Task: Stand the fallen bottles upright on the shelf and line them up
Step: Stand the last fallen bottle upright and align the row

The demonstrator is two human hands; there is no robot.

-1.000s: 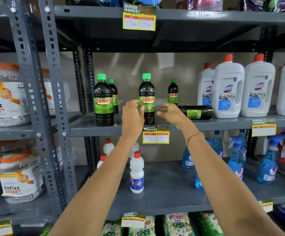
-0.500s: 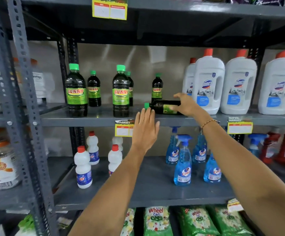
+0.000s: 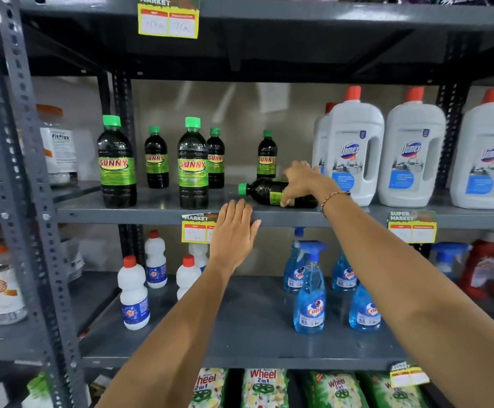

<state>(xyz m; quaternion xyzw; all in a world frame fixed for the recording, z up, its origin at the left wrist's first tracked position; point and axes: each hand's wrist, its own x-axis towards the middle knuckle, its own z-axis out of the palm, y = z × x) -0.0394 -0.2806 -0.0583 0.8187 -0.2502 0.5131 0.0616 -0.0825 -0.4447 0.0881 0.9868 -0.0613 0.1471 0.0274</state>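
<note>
A dark Sunny bottle with a green cap lies on its side (image 3: pixel 265 190) on the grey middle shelf (image 3: pixel 157 212), cap pointing left. My right hand (image 3: pixel 303 182) is closed over its body from above. My left hand (image 3: pixel 235 231) hangs flat with fingers apart in front of the shelf's edge, just below the cap, holding nothing. Two big Sunny bottles stand upright at the front, one at the left (image 3: pixel 117 163) and one at the middle (image 3: pixel 193 164). Three smaller ones stand behind them (image 3: pixel 156 159) (image 3: pixel 216 160) (image 3: pixel 266 156).
White Domex jugs (image 3: pixel 354 151) with red caps stand close to the right of the fallen bottle. Yellow price tags (image 3: pixel 198 228) hang on the shelf edge. Below are small white bottles (image 3: pixel 134 295) and blue spray bottles (image 3: pixel 310 293). A perforated steel upright (image 3: pixel 19 160) rises at left.
My left hand left the upright middle bottle and dropped to the shelf edge. My right hand moved onto the fallen bottle's body and stays there. The view shifted right.
</note>
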